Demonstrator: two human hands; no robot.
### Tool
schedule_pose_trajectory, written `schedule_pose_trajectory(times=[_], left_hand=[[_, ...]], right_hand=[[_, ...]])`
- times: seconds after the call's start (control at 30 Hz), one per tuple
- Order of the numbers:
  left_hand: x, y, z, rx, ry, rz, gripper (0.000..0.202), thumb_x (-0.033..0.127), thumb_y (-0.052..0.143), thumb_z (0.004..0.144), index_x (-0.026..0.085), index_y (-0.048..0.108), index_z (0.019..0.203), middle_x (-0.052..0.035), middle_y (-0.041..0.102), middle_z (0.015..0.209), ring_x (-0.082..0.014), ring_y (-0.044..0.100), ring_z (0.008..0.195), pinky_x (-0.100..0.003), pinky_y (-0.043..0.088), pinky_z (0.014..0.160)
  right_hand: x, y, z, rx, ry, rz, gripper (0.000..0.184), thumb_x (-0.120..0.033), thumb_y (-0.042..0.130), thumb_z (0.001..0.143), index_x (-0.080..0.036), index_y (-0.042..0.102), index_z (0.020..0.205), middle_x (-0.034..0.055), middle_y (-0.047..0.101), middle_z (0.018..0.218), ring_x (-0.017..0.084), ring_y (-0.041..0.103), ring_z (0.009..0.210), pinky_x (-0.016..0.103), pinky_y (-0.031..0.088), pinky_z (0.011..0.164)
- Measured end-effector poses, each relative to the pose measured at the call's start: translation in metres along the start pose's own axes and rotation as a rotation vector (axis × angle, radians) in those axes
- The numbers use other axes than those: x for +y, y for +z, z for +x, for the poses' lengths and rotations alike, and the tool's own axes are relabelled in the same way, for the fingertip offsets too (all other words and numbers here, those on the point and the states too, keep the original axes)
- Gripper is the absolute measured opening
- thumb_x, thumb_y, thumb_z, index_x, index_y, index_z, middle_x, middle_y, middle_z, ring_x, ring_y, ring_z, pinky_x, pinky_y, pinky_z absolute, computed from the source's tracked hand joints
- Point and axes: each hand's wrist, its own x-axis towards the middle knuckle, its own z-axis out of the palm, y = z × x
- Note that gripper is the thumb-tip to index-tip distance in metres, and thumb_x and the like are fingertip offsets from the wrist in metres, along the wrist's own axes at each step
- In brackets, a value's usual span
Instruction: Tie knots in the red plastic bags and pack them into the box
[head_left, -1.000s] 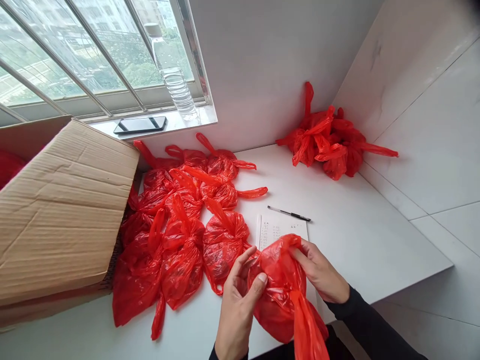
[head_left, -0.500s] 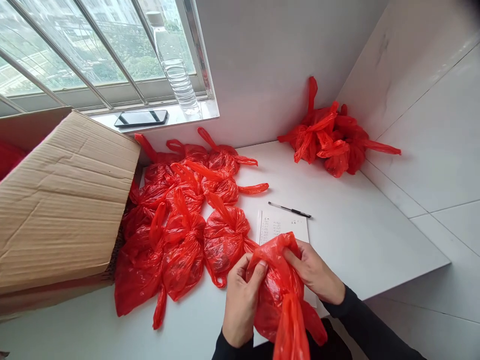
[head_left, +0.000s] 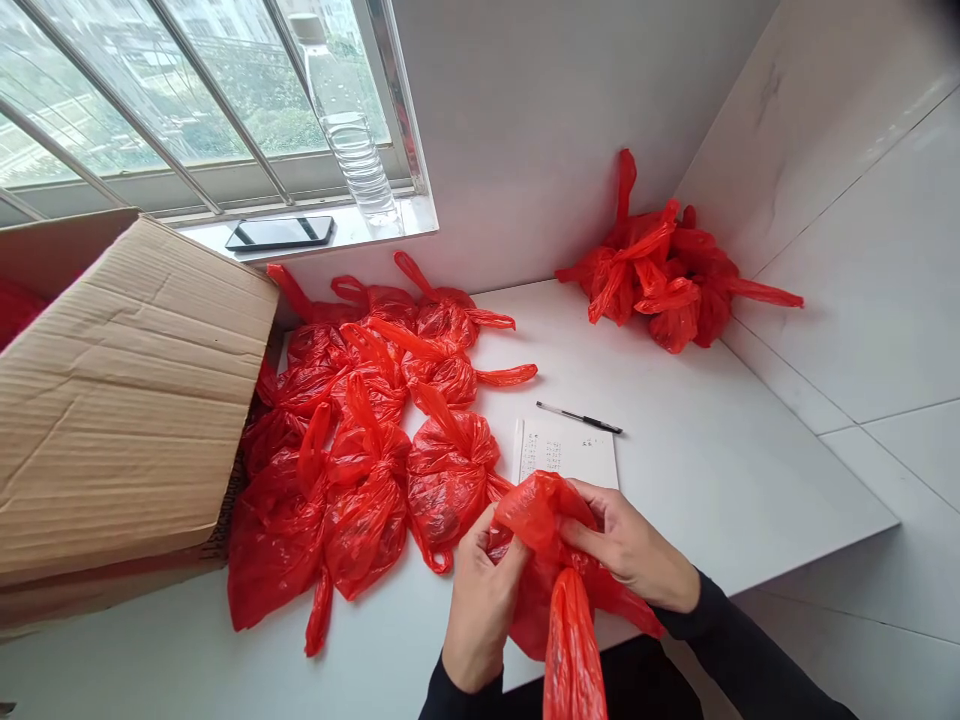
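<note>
Between my hands a red plastic bag (head_left: 540, 600) is held up over the table's front edge, with one long handle hanging down toward me. My left hand (head_left: 480, 600) grips the bag's left side, thumb pressed on the film. On the right side, my right hand (head_left: 626, 540) pinches the plastic with thumb and fingers. The bag's contents are hidden. Just behind it lies a notepad (head_left: 581, 455) with handwriting, partly covered by the bag. Left of my hands, several knotted red bags (head_left: 452, 480) lie close together on the white table (head_left: 720, 460).
A large open cardboard box (head_left: 135, 390) stands at the left with red plastic inside. A pen (head_left: 579, 417) lies by the notepad. More red bags (head_left: 660, 275) are heaped in the back right corner. A phone (head_left: 280, 233) and a water bottle (head_left: 349, 140) rest on the windowsill.
The bag's upper part has been folded over and bunched between my fingers. My right hand has moved slightly down and its hold on the plastic has shifted; the hanging handle swung a little left.
</note>
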Motion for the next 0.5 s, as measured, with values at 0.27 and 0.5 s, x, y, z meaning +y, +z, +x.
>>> schedule_pose_trajectory(times=[0.27,0.5], left_hand=[[0.0056,-0.0002,-0.0006,0.059,0.019,0.007,0.036,0.029,0.074,0.078,0.02,0.066,0.112,-0.0068,0.07,0.11,-0.0257,0.063,0.104,-0.031,0.05,0.088],[0.0048,0.0037,-0.0002,0.052,0.053,0.048,0.021,0.026,0.067,0.082,0.021,0.066,0.102,-0.0041,0.069,0.109,-0.021,0.063,0.097,-0.025,0.048,0.082]], right_hand=[[0.0059,-0.0013,-0.0001,0.052,0.024,-0.041,0.025,-0.045,0.061,0.093,-0.019,0.063,0.093,0.0011,0.063,0.089,0.02,0.06,0.085,0.033,0.05,0.082],[0.0083,-0.0053,0.0005,0.046,0.065,0.087,0.027,-0.045,0.062,0.093,-0.019,0.061,0.099,0.0009,0.062,0.091,0.015,0.057,0.079,0.027,0.046,0.072]])
